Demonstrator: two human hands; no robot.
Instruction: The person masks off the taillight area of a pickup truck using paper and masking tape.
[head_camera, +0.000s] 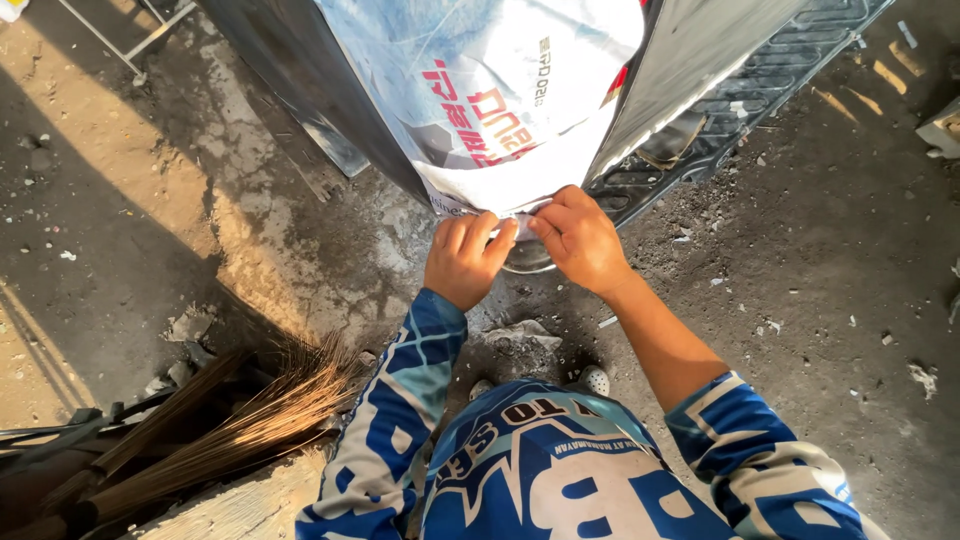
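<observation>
hands: 2 | left hand (463, 258), right hand (577, 238) both pinching sack (490, 110) edge | sacks: 1 | brooms (230, 425): 1

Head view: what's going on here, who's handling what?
A person bends over a white printed sack that stands between two dark metal panels. Both hands grip the sack's lower edge: the left hand clenched on it, the right hand pinching beside it. A stick broom lies on the dusty concrete floor to the left.
</observation>
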